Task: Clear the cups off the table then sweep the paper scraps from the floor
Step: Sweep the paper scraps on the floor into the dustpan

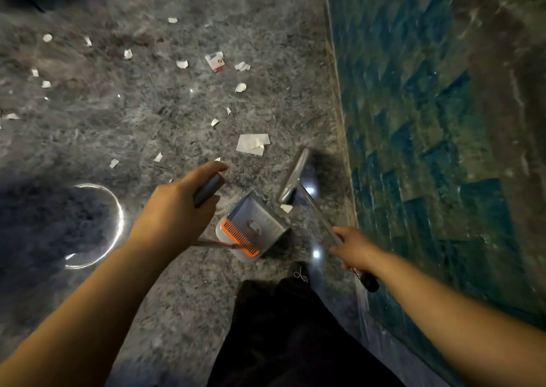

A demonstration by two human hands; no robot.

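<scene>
White paper scraps (253, 143) lie scattered over the grey speckled floor, most of them ahead and to the left. My left hand (177, 209) grips the dark handle of a grey dustpan (254, 224) with an orange comb edge; the pan stands on the floor in front of my feet with one scrap inside it. My right hand (353, 246) grips the metal handle of a broom (294, 176), whose head rests on the floor just right of the pan, near the wall. A small scrap (286, 208) lies between pan and broom head.
A blue-green tiled wall (428, 150) runs along the right side, close to the broom. A red and white wrapper (216, 61) lies among the far scraps. A bright ring-shaped reflection (118, 224) shows on the floor at left. My dark trouser leg (280, 327) fills the bottom centre.
</scene>
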